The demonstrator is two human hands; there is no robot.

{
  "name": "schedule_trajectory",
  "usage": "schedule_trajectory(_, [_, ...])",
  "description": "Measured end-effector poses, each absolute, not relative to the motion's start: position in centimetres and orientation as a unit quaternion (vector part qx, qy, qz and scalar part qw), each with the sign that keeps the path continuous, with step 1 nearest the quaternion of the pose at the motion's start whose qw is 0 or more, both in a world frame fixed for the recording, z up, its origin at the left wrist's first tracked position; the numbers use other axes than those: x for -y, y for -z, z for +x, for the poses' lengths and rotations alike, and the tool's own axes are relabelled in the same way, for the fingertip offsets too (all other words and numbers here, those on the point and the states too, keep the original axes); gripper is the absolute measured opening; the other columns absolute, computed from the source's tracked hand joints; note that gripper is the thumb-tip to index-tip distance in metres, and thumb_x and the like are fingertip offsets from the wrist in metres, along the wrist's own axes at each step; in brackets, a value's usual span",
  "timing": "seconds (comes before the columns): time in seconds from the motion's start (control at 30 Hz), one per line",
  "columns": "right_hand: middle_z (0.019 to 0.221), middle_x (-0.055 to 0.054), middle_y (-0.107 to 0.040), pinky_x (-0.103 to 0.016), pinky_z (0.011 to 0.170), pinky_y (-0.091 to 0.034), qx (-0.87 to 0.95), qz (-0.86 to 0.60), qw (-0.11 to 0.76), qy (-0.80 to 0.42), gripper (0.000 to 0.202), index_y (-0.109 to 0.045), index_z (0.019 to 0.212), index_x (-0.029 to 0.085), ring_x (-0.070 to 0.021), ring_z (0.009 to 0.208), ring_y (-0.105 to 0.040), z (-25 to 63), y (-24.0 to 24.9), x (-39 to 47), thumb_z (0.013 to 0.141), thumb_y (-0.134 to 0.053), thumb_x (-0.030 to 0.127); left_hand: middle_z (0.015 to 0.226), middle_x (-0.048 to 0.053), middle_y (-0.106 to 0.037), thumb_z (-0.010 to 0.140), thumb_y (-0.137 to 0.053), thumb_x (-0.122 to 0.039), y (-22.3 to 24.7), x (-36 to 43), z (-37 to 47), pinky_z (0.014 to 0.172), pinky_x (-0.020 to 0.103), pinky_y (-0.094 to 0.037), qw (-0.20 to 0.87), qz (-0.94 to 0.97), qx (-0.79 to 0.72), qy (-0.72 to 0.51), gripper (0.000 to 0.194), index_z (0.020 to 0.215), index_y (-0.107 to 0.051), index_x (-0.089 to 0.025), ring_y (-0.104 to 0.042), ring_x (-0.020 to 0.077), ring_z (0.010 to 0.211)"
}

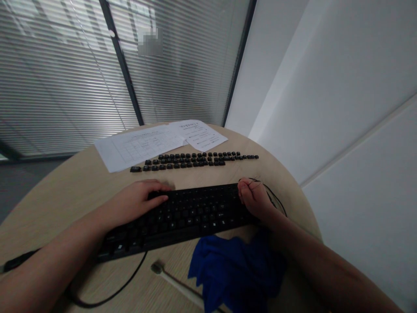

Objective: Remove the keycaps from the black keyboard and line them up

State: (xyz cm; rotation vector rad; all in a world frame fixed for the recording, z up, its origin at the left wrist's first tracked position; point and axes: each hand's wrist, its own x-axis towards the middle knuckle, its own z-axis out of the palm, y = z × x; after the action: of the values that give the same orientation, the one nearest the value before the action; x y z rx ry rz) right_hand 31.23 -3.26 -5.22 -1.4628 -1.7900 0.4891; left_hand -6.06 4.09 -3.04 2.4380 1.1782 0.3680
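A black keyboard point(195, 217) lies at a slant on the table, its keys partly lettered. My left hand point(146, 195) grips its far left part, with the thumb over the keys and the fingers along the rear edge. Over the right end of the keyboard, my right hand point(252, 195) is closed in a fist. Thin wire strands point(256, 181) show at this fist, like part of a small wire tool; the rest is hidden by the fingers. Beyond the keyboard, several loose black keycaps point(176, 165) stand in rows.
Printed sheets point(143, 145) lie at the back of the round wooden table point(97, 187). Nearer me are a crumpled blue cloth point(234, 269) and a brush point(179, 284) partly under it. A black cable point(127, 282) loops at the front left. Walls and blinds stand behind.
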Motion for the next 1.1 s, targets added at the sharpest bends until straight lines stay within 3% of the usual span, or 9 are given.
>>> schedule_trajectory(0.43, [0.053,0.001,-0.057,-0.031,0.057,-0.042,0.674,-0.569,0.42,-0.213,0.036,-0.052,0.068,0.026,-0.0168,0.051,-0.054,31.9,6.1,3.3,0.101,-0.045,0.039,0.126,0.008,-0.078,0.094,-0.054,-0.048,2.5,-3.9,-5.6,0.105,0.049,-0.053,0.204,0.875,-0.422,-0.121,0.042,0.123,-0.076,-0.026,-0.073,0.0309,0.114])
schedule_trajectory(0.63, [0.048,0.006,-0.046,-0.026,0.044,-0.038,0.547,-0.536,0.578,-0.282,0.04,-0.045,0.071,0.026,-0.0137,0.041,-0.047,31.5,6.1,2.6,0.103,-0.041,0.05,0.126,0.008,-0.079,0.094,-0.057,-0.049,2.8,-3.9,-5.8,0.106,0.049,-0.054,0.213,0.875,-0.414,-0.134,0.042,0.123,-0.077,-0.027,-0.073,0.0311,0.114])
schedule_trajectory(0.9, [0.056,0.003,-0.056,-0.026,0.058,-0.044,0.684,-0.494,0.498,-0.202,0.037,-0.054,0.07,0.023,-0.0131,0.053,-0.054,31.9,5.7,3.5,0.104,-0.046,0.033,0.124,0.01,-0.078,0.096,-0.056,-0.045,2.4,-3.7,-5.8,0.105,0.05,-0.055,0.177,0.886,-0.406,-0.137,0.039,0.122,-0.078,-0.026,-0.073,0.0306,0.112])
schedule_trajectory(1.1, [0.069,0.002,-0.066,-0.024,0.06,-0.049,0.762,-0.388,0.488,-0.175,0.019,-0.064,0.088,0.021,-0.0121,0.057,-0.062,31.1,3.4,4.9,0.103,-0.051,0.024,0.119,0.011,-0.078,0.098,-0.058,-0.044,0.0,-0.7,-3.7,0.099,0.047,-0.058,0.165,0.884,-0.385,-0.21,0.036,0.12,-0.077,-0.022,-0.073,0.0289,0.107])
